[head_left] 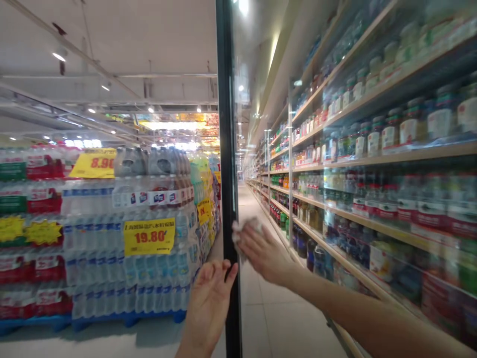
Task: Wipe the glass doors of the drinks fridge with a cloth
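your left hand (pixel 210 293) sits low at the black door edge (pixel 226 149), palm up and facing you, fingers loose and spread, fingertips (pixel 231 271) curled onto the frame's near side, thumb side toward the aisle. not clenched, just bracing the edge. your right hand (pixel 261 251) is past the frame, behind or against the glass door (pixel 335 174), fingers flat and pressing a pale cloth (pixel 244 229) onto the pane just right of the frame. the cloth is bunched at the fingertips, about mid-height on the door and just above your left hand. your forearm (pixel 354 308) runs in from bottom right.

the door edge cuts the view top to bottom. left of it there's open floor (pixel 104 340) up to the stacked water bottle packs (pixel 149 248) on a blue pallet (pixel 126 318), well apart from your hands. right of it a long aisle floor (pixel 268 308) runs between the door and the shelves (pixel 372 159) of bottles and jars.

yellow price signs read 19.80 (pixel 149 236) and 8.9-something (pixel 95 163), the second cut off. everything through the glass is blurred and hazed with reflections, so labels can't be read. whether the right hand is in front of or behind the pane can't be told. your left wrist is cut at the bottom edge and the cloth is partly hidden by the frame.
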The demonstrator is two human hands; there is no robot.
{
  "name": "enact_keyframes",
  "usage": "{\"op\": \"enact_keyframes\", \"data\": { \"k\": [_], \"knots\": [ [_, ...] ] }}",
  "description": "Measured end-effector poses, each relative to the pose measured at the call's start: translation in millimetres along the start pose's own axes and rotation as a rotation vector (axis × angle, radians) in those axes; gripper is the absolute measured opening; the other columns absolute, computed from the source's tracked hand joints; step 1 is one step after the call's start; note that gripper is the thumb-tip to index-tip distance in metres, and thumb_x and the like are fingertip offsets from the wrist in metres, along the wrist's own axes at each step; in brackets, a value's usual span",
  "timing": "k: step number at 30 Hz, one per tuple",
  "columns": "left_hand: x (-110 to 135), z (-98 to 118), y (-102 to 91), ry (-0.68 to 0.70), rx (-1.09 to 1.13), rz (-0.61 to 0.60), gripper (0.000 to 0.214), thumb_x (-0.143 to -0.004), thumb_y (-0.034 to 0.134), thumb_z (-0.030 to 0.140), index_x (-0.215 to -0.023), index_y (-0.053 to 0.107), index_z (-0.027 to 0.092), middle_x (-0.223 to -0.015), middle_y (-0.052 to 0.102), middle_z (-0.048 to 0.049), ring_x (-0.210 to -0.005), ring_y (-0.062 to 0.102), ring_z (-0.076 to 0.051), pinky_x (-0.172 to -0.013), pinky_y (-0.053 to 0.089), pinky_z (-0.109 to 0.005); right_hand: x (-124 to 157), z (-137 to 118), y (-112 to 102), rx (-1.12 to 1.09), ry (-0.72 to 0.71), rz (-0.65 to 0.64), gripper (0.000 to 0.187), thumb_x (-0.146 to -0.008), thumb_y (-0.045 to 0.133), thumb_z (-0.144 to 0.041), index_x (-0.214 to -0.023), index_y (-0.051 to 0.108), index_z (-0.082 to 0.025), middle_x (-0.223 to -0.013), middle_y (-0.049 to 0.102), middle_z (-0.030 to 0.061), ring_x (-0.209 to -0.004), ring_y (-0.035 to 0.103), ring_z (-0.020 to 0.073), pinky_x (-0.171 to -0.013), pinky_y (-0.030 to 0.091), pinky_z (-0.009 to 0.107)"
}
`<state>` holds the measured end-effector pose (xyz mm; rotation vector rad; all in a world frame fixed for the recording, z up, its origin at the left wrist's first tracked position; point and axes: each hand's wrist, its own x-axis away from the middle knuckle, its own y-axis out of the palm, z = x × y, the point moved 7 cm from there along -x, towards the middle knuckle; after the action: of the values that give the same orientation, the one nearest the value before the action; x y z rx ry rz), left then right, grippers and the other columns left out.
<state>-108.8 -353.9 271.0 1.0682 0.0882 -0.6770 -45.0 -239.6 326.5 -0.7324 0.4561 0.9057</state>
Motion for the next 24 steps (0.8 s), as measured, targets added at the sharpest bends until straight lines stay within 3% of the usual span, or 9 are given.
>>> {"op": "enact_keyframes", "data": {
  "k": [3, 8, 10, 12, 14, 17, 19, 20, 24],
  "knots": [
    [-1, 2, 6.2, -0.036, 0.037, -0.012, 0.028, -0.056, 0.076, 0.012, -0.057, 0.048, 0.016, -0.066, 0.053, 0.0045, -0.100, 0.060, -0.019, -0.097, 0.044, -0.044, 17, -11, 5, -0.043, -0.157, -0.056, 0.046, -0.088, 0.040, -0.029, -0.132, 0.044, -0.019, -0.142, 0.040, 0.0030, -0.138, 0.020, 0.0190, -0.114, -0.003, 0.043],
    [-2, 0, 34.5, -0.047, 0.022, -0.110, 0.029, -0.059, 0.073, 0.011, -0.054, 0.045, 0.017, -0.063, 0.051, 0.0038, -0.114, 0.055, -0.025, -0.105, 0.036, -0.046, -12, 68, -29, 0.061, 0.335, 0.073, 0.047, -0.089, 0.036, -0.028, -0.135, 0.040, -0.018, -0.147, 0.030, 0.0099, -0.139, 0.014, 0.0276, -0.110, -0.001, 0.056],
    [0, 0, 36.3, -0.047, 0.034, -0.112, 0.029, -0.059, 0.073, 0.011, -0.054, 0.045, 0.017, -0.062, 0.051, 0.0037, -0.115, 0.054, -0.026, -0.105, 0.035, -0.046, -5, 50, -24, 0.019, 0.249, 0.012, 0.047, -0.089, 0.037, -0.029, -0.134, 0.042, -0.018, -0.147, 0.030, 0.0091, -0.139, 0.014, 0.0270, -0.111, 0.001, 0.054],
    [1, 2, 32.8, -0.054, 0.056, -0.096, 0.029, -0.058, 0.073, 0.011, -0.054, 0.046, 0.017, -0.062, 0.051, 0.0036, -0.115, 0.054, -0.027, -0.104, 0.037, -0.046, 14, 5, -8, -0.070, -0.060, -0.121, 0.046, -0.089, 0.038, -0.031, -0.133, 0.043, -0.019, -0.144, 0.037, 0.0049, -0.139, 0.017, 0.0202, -0.114, 0.003, 0.045],
    [1, 2, 30.5, -0.070, 0.079, -0.086, 0.026, -0.058, 0.073, 0.011, -0.055, 0.048, 0.017, -0.063, 0.054, 0.0032, -0.114, 0.055, -0.027, -0.103, 0.038, -0.047, 28, -14, 1, -0.096, -0.148, -0.154, 0.044, -0.089, 0.038, -0.030, -0.132, 0.045, -0.022, -0.142, 0.040, 0.0010, -0.138, 0.018, 0.0170, -0.115, 0.000, 0.041],
    [0, -1, 37.0, -0.093, 0.127, -0.098, 0.024, -0.057, 0.072, 0.008, -0.057, 0.049, 0.017, -0.066, 0.056, 0.0035, -0.100, 0.062, -0.022, -0.102, 0.039, -0.048, 15, 14, -6, -0.034, 0.112, -0.027, 0.045, -0.089, 0.038, -0.029, -0.133, 0.043, -0.022, -0.143, 0.038, 0.0042, -0.139, 0.016, 0.0210, -0.113, -0.005, 0.047],
    [0, -5, 46.5, -0.107, 0.161, -0.130, 0.024, -0.058, 0.070, 0.007, -0.058, 0.048, 0.017, -0.066, 0.055, 0.0051, -0.076, 0.064, -0.013, -0.101, 0.040, -0.046, 2, 36, -13, 0.012, 0.299, 0.059, 0.046, -0.088, 0.038, -0.028, -0.134, 0.042, -0.021, -0.146, 0.033, 0.0072, -0.139, 0.014, 0.0249, -0.111, -0.006, 0.052],
    [1, -8, 51.7, -0.120, 0.176, -0.154, 0.025, -0.059, 0.069, 0.006, -0.057, 0.046, 0.017, -0.065, 0.053, 0.0063, -0.065, 0.060, -0.008, -0.101, 0.041, -0.046, -1, 37, -13, 0.020, 0.308, 0.068, 0.046, -0.088, 0.039, -0.028, -0.133, 0.043, -0.020, -0.146, 0.032, 0.0074, -0.139, 0.013, 0.0256, -0.111, -0.006, 0.052],
    [5, -14, 67.9, -0.193, 0.216, -0.252, 0.030, -0.062, 0.067, 0.007, -0.056, 0.040, 0.016, -0.060, 0.041, 0.0089, -0.050, 0.046, -0.001, -0.101, 0.041, -0.046, 9, 4, -7, -0.044, -0.105, -0.003, 0.042, -0.088, 0.040, -0.030, -0.128, 0.049, -0.020, -0.141, 0.042, 0.0026, -0.139, 0.013, 0.0192, -0.114, -0.005, 0.042]
  ]
}}
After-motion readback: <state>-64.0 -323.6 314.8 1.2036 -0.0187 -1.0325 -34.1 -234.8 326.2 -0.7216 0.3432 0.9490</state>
